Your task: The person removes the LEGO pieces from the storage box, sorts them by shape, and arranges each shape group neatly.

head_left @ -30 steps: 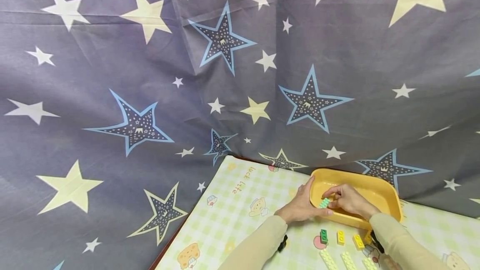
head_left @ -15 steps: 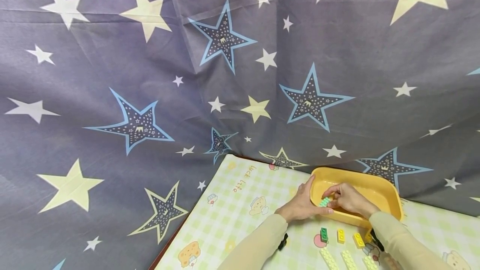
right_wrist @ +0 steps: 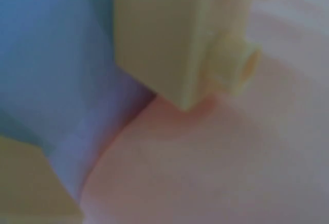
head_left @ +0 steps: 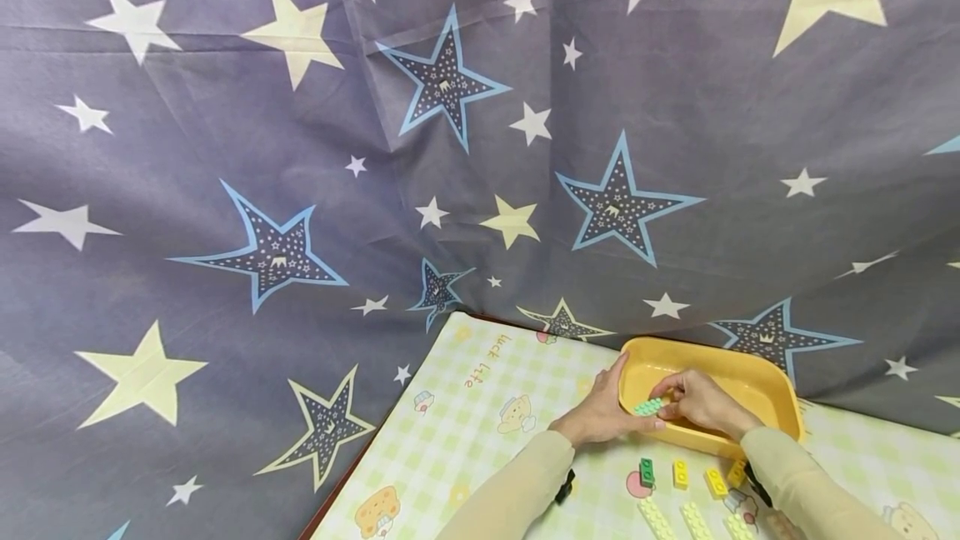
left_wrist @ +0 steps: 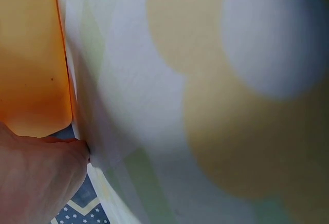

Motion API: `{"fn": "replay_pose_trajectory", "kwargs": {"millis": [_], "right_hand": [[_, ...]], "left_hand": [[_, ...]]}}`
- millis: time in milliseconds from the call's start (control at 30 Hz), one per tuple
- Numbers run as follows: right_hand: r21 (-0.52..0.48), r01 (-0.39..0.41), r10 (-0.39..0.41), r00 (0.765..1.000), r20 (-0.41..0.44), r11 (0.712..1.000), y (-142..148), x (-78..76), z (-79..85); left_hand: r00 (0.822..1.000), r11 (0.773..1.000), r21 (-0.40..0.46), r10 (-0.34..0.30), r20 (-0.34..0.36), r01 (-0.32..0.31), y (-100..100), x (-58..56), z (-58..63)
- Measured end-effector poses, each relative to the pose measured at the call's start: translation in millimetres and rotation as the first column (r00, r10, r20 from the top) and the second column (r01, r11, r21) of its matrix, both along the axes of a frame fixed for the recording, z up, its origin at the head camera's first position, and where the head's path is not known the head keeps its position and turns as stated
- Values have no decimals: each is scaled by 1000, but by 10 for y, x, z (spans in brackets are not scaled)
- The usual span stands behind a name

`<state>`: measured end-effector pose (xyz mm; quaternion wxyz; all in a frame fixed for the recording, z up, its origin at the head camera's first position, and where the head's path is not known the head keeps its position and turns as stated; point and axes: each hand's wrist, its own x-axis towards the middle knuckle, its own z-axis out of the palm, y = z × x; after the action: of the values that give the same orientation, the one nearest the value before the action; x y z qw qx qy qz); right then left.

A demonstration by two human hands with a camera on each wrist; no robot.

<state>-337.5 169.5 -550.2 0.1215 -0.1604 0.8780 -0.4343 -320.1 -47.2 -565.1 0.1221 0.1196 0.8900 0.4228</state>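
In the head view, my left hand (head_left: pixel 600 409) grips the left end of a yellow plastic tray (head_left: pixel 772 373), its thumb along the front side and its fingers toward the back corner. My right hand (head_left: pixel 697 401) reaches over the front rim and pinches a mint-green studded building brick (head_left: pixel 648 407) low at the tray's left end. The brick sits close beside my left thumb. Seen from the left wrist, the left hand (left_wrist: pixel 43 178) lies at the tray's corner (left_wrist: pixel 36 70). The right wrist view shows a blurred yellow brick (right_wrist: pixel 159 39) close up.
In front of the tray lie a dark green brick (head_left: pixel 647 472) and yellow bricks (head_left: pixel 680 474). Nearer still are long pale-yellow bricks (head_left: pixel 697 521). A checked cloth (head_left: pixel 480 432) covers the table, and a star-patterned curtain (head_left: pixel 495 157) hangs behind it.
The mint-green brick has turned to lie flatter across the view, and more of its length shows beyond my right fingertips. My left hand stays on the tray.
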Motion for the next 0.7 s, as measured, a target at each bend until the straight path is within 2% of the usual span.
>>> {"fn": "replay_pose_trajectory", "kwargs": {"millis": [333, 700], "right_hand": [[-8, 13, -13, 999, -43, 1000, 52, 37, -2], [-11, 93, -94, 993, -68, 996, 78, 105, 83]], "left_hand": [[1000, 1000, -4, -16, 8, 16, 19, 19, 4], [999, 1000, 26, -16, 31, 15, -21, 16, 10]]}}
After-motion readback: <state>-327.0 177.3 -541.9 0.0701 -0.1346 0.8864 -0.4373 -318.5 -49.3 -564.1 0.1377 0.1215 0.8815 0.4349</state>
